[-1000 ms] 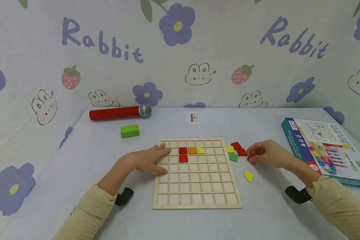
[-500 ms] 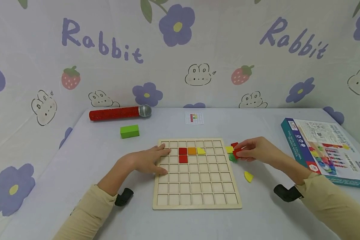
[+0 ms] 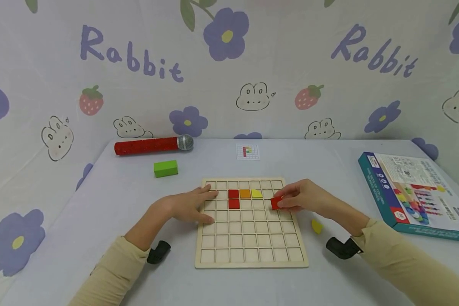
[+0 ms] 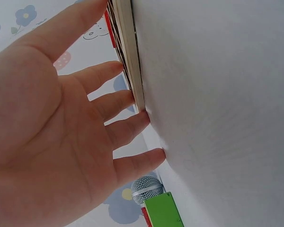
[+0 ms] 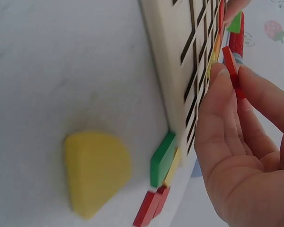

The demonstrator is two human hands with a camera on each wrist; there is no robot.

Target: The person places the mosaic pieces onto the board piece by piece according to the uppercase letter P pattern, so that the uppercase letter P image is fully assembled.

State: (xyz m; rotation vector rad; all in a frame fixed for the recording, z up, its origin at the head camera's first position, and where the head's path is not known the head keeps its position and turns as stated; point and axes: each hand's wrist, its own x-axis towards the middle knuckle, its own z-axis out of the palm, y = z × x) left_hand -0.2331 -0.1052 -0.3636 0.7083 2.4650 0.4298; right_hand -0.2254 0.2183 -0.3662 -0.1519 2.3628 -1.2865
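A wooden grid board [image 3: 251,254] lies on the table. In its upper part sit two red square tiles, one [image 3: 233,194] above the other [image 3: 233,204], with an orange tile [image 3: 245,194] and a yellow tile [image 3: 256,194] beside the upper one. My left hand [image 3: 191,205] rests with spread fingers on the board's left edge. Between thumb and fingers, my right hand [image 3: 304,196] pinches a red square tile [image 3: 275,203] above the board's right side. In the right wrist view, that tile [image 5: 233,71] is held edge-on, clear of the grid.
Right of the board lie a yellow rounded tile [image 5: 94,170], a green tile [image 5: 163,158], another yellow one [image 5: 172,168] and red ones [image 5: 146,208]. Behind are a pattern card [image 3: 247,151], a green block [image 3: 165,168] and a red microphone [image 3: 147,145]. A game box [image 3: 424,191] lies far right.
My right hand has picked up a red tile from right of the board and carried it left, over the grid. The left hand stays in place.
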